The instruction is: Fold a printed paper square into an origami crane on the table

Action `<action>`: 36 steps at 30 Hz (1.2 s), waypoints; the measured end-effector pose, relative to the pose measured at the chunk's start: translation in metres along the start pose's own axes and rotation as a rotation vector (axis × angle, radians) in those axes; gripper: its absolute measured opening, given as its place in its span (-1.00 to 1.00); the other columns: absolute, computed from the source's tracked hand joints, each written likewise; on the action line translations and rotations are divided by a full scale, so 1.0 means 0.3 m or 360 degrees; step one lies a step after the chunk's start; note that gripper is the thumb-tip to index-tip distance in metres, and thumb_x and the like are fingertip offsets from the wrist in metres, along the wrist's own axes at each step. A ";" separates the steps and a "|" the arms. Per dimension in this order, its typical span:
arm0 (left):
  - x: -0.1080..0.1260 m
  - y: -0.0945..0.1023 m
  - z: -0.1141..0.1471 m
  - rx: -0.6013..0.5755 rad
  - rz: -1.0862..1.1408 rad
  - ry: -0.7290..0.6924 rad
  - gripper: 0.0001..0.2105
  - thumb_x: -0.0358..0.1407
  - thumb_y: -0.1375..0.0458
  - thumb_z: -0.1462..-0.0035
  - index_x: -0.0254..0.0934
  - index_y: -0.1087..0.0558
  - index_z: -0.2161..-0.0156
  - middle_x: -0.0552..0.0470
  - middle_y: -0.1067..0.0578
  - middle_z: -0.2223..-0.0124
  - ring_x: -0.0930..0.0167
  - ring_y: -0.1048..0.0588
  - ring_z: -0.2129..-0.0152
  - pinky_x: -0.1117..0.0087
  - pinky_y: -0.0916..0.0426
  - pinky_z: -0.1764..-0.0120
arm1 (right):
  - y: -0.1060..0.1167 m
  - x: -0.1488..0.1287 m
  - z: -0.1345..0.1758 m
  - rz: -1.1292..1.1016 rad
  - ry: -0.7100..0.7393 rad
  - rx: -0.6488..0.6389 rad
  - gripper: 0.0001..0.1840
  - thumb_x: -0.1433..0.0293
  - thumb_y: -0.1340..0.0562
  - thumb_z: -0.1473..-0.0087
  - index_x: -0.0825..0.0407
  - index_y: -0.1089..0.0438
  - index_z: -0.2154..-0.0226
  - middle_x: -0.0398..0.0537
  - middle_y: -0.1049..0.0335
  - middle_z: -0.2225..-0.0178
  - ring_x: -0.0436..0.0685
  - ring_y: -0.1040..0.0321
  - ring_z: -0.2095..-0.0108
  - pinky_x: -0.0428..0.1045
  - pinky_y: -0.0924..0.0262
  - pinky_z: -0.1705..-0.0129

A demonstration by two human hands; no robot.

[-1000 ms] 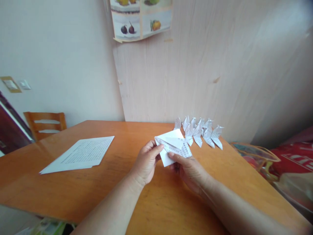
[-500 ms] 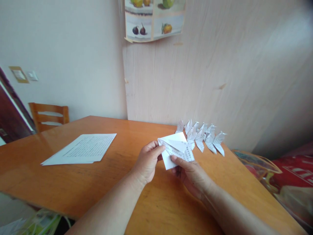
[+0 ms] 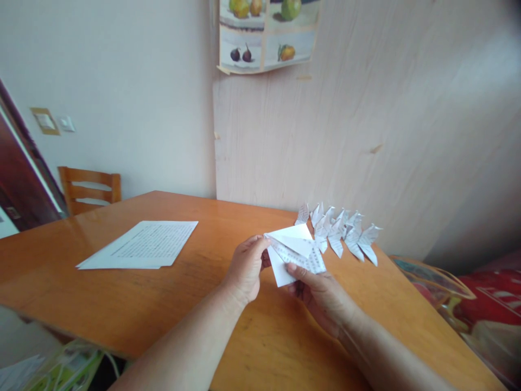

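Observation:
A partly folded sheet of paper [image 3: 299,251], white with printed characters on one side, is held above the wooden table between both hands. My left hand [image 3: 247,266] pinches its left corner between thumb and fingers. At the lower edge, my right hand [image 3: 319,293] grips it with the thumb on top and fingers underneath. A narrow folded flap lies across the paper's upper half. Just beyond it, several folded paper cranes [image 3: 337,233] stand grouped on the table; the held paper partly overlaps them in view.
A stack of printed sheets [image 3: 140,244] lies on the left of the table [image 3: 179,304]. Behind it stands a wooden chair [image 3: 91,190]. Fruit pictures [image 3: 266,38] hang on the wall. Bags, one of them red [image 3: 492,296], sit past the right edge.
The whole scene has shifted slightly right in view. My left thumb has slid a little toward the paper's left corner; both hands still hold it.

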State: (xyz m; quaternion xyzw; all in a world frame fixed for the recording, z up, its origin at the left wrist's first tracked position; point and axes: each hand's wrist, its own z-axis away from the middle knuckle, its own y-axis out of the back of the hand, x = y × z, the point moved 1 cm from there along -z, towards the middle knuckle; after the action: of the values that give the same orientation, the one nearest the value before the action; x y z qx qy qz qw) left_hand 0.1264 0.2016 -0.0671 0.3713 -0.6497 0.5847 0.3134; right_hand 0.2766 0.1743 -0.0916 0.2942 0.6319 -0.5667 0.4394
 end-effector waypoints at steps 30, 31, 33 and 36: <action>0.006 0.006 -0.004 -0.0063 -0.0043 -0.0016 -0.81 -0.21 -0.30 -0.03 -0.32 -0.50 0.37 0.01 -0.55 0.37 0.42 -0.49 0.42 0.43 -0.38 0.35 | -0.016 -0.015 0.007 -0.0017 0.0006 0.0054 -0.66 0.24 -0.46 0.08 0.00 -0.49 0.23 -0.09 -0.44 0.34 0.02 -0.21 0.45 -0.05 -0.04 0.43; 0.006 0.007 -0.006 -0.0047 -0.0050 -0.0022 -0.82 -0.23 -0.31 -0.01 -0.32 -0.49 0.38 0.03 -0.55 0.38 0.42 -0.49 0.43 0.44 -0.38 0.35 | -0.016 -0.018 0.006 -0.0008 0.0002 0.0032 -0.65 0.22 -0.45 0.07 0.01 -0.49 0.23 -0.07 -0.45 0.33 0.02 -0.21 0.45 -0.04 -0.04 0.43; 0.008 0.014 -0.012 0.0017 -0.0062 -0.0029 -0.82 -0.24 -0.31 0.01 -0.32 -0.49 0.38 0.04 -0.54 0.39 0.43 -0.48 0.46 0.44 -0.37 0.37 | -0.010 -0.026 0.001 0.0017 -0.0014 -0.0001 -0.62 0.13 -0.40 0.01 0.02 -0.49 0.21 -0.02 -0.47 0.28 0.06 -0.26 0.41 -0.03 -0.06 0.41; 0.011 0.026 -0.023 0.0123 -0.0101 -0.0022 -0.81 -0.23 -0.32 0.04 -0.33 -0.48 0.39 0.05 -0.53 0.43 0.44 -0.47 0.50 0.45 -0.33 0.42 | 0.020 -0.038 -0.020 0.0011 0.0005 0.0129 -0.55 -0.03 -0.28 -0.06 -0.01 -0.49 0.20 0.00 -0.49 0.20 0.13 -0.33 0.29 0.00 -0.13 0.34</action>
State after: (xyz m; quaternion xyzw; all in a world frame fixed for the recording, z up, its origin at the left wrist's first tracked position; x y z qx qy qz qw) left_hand 0.1179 0.2085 -0.0677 0.4076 -0.6165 0.5966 0.3128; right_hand 0.2854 0.1828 -0.0844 0.3147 0.6082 -0.5898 0.4280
